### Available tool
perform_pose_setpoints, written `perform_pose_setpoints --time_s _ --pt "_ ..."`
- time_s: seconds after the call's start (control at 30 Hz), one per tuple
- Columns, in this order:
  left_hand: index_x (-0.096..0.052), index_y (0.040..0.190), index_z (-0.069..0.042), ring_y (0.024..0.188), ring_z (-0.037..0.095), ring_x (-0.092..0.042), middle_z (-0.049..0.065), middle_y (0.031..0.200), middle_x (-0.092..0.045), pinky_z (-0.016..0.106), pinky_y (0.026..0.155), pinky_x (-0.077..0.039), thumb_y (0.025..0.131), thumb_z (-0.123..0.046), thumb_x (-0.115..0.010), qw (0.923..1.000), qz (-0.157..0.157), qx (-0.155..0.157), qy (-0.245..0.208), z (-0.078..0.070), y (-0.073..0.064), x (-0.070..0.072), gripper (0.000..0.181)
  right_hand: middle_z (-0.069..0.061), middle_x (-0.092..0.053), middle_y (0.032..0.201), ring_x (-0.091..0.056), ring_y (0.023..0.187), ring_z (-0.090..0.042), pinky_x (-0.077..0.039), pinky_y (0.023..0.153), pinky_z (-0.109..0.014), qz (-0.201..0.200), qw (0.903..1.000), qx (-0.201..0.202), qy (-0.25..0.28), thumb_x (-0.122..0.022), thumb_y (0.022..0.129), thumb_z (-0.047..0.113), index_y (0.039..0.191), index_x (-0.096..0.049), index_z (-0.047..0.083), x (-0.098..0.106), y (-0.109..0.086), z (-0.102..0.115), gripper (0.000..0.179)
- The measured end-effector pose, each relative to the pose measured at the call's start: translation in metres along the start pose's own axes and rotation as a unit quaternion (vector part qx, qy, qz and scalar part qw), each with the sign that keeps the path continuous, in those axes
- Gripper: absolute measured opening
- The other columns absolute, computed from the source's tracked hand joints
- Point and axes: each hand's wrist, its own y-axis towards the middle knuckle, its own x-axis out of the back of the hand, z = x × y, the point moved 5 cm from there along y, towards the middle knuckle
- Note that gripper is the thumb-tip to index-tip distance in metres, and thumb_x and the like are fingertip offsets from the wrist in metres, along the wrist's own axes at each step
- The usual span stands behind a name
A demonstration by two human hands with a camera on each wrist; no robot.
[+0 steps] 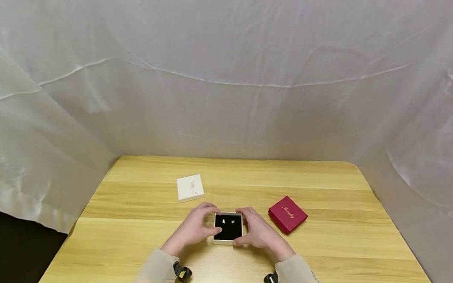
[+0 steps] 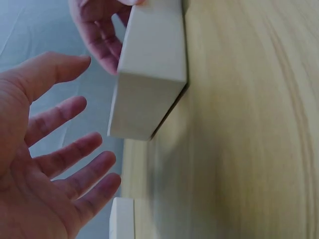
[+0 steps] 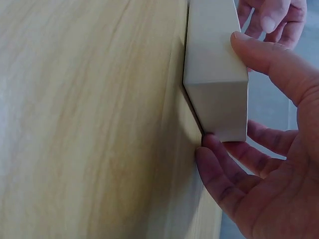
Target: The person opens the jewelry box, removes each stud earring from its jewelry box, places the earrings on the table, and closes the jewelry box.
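One open white box (image 1: 223, 242) is gripped at three o'clock by the right hand (image 1: 259, 231); at nine, the left hand's (image 1: 197, 226) fingers are spread apart. Inside, two tiny ornaments (image 1: 233, 221) are displayed. One red box (image 1: 288, 214) is seen toward two, one printed white square (image 1: 190, 187) toward ten.

White jewelry box (image 1: 223, 242) with black insert (image 1: 230, 233), white lid (image 1: 184, 189) that bore pink print (image 1: 193, 186), crimson box (image 1: 286, 220) (its "Jewelry" script (image 1: 287, 212) was gold), yellow wood-grained tabletop (image 1: 351, 250), silvery-grey drape (image 1: 228, 116).
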Motion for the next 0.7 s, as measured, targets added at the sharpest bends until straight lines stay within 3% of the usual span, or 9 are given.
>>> perform_pose_setpoints --time_s 0.23,0.7 --pt "-0.069 0.112 -0.006 0.114 0.032 -0.054 0.009 0.123 -0.057 0.051 0.097 -0.044 0.084 -0.017 -0.077 0.9995 0.01 0.018 0.021 0.003 0.006 -0.008 0.031 -0.009 -0.053 0.117 -0.051 0.097 -0.021 -0.048 0.086 -0.045 0.005 1.0 -0.006 -0.001 -0.09 0.068 0.028 0.135 -0.048 -0.001 -0.001 0.0 -0.002 0.085" --pt "-0.071 0.11 -0.003 0.107 0.031 -0.057 0.012 0.116 -0.06 0.048 0.093 -0.048 0.085 -0.016 -0.076 0.9979 0.037 0.019 0.05 0.008 0.013 -0.02 0.029 -0.007 -0.054 0.114 -0.051 0.096 -0.02 -0.047 0.083 -0.041 0.009 0.9999 0.002 0.006 -0.09 0.068 0.029 0.135 -0.048 0.0 0.001 0.001 -0.004 0.084"
